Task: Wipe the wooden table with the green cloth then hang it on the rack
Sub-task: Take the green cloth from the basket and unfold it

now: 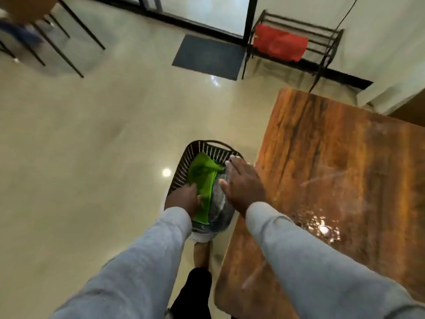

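Observation:
The green cloth (203, 178) lies inside a dark woven basket (184, 171) on the floor, beside a grey bundle. My left hand (184, 199) grips the near part of the green cloth inside the basket. Fingers spread, my right hand (241, 180) hovers over the basket's right side above the grey bundle, holding nothing. The wooden table (333, 180) stands to the right, with wet smears and a shiny puddle near its front. The black metal rack (326, 42) stands against the far wall with a red cloth (279, 44) draped on it.
A dark doormat (207, 57) lies before a glass door at the back. Black chair legs (57, 42) stand at the far left. My foot and dark trouser leg show below the basket. Glossy beige floor (92, 134) spreads to the left.

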